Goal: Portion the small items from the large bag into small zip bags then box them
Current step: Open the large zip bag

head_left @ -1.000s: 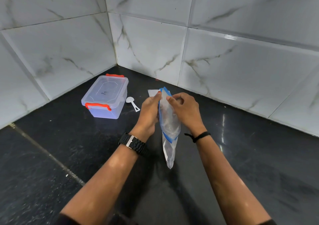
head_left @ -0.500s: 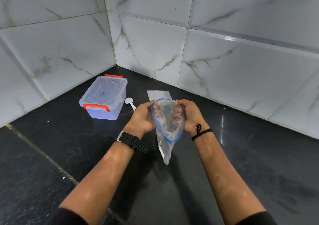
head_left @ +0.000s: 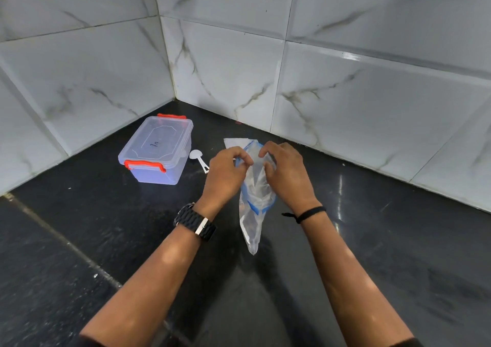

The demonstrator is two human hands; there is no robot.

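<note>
While raised above the dark counter (head_left: 398, 240), left hand (head_left: 225, 176) and right hand (head_left: 288, 175), fingers pinching the zip bag (head_left: 252, 213) mouth.

I see both forearms extended forward, wrists near level. Left hand (head_left: 225, 172) and right hand (head_left: 287, 174) close together, backs up, fingers curled, each pinching the bag (head_left: 253, 208) rim between them.

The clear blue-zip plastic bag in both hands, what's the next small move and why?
Probably spread its mouth wider. The left hand and right hand both pinch the top of the clear blue-zip plastic bag, and the white plastic scoop lies unused.
</note>
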